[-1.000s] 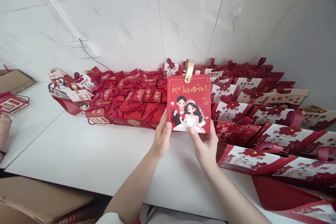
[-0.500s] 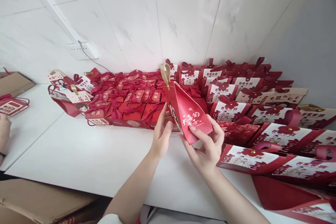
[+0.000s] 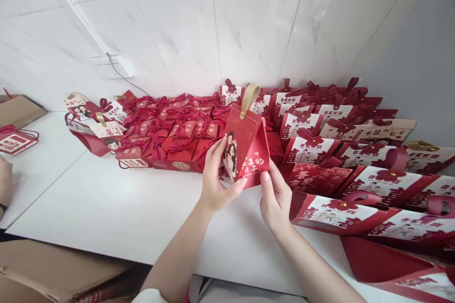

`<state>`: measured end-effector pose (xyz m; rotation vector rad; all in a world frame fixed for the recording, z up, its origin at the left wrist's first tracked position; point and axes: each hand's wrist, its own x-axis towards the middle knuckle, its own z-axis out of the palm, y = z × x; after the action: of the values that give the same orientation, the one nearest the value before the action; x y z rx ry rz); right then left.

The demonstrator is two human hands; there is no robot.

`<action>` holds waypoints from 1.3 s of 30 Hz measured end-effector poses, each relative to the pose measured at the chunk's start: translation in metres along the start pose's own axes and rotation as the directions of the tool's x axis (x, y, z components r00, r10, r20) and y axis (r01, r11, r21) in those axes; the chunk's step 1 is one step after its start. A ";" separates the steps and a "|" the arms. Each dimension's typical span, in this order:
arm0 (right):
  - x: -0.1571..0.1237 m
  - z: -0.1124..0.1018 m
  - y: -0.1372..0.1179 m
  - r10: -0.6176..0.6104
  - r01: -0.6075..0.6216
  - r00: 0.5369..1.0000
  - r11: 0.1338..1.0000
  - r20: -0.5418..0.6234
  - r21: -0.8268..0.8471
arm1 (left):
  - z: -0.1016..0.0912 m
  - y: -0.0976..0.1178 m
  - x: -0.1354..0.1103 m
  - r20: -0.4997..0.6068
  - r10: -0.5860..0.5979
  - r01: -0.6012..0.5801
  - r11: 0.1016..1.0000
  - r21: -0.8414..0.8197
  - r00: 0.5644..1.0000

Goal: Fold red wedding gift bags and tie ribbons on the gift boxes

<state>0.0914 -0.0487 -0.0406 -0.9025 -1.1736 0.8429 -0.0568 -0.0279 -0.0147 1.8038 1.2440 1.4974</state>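
Both my hands hold a red gift box [image 3: 249,149] with a gold strap handle, a cartoon bride and groom on one face and gold characters on the side. It is upright just above the white table [image 3: 117,208]. My left hand [image 3: 218,177] grips its left face, thumb under the bottom edge. My right hand [image 3: 275,196] pinches its lower right corner.
Several red ribboned boxes [image 3: 174,130] stand behind it along the tiled wall. Rows of red and white gift bags [image 3: 355,170] lie to the right. Another person's hand [image 3: 5,182] is at the left edge. Cardboard boxes [image 3: 53,272] sit below the table's front edge.
The box was turned from showing its full front to an edge-on view, then swung back partly. Both hands shifted their grip lower on it.
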 end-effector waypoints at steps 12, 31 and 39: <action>0.007 -0.001 0.001 0.152 -0.142 0.986 0.981 -0.073 0.132 | 0.012 -0.002 -0.005 -0.037 0.171 -0.157 0.957 0.245 0.985; 0.015 -0.014 0.010 -0.247 0.318 0.947 0.816 0.207 -0.483 | -0.004 -0.005 0.006 -0.019 0.311 -0.289 0.902 0.322 0.950; 0.016 -0.016 0.005 -0.165 0.206 0.978 0.856 0.126 -0.474 | -0.002 -0.006 0.002 0.043 0.331 -0.324 0.876 0.357 0.943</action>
<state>0.1092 -0.0342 -0.0416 -1.1453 -1.5557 0.4288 -0.0601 -0.0239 -0.0180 2.3461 1.3409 1.5374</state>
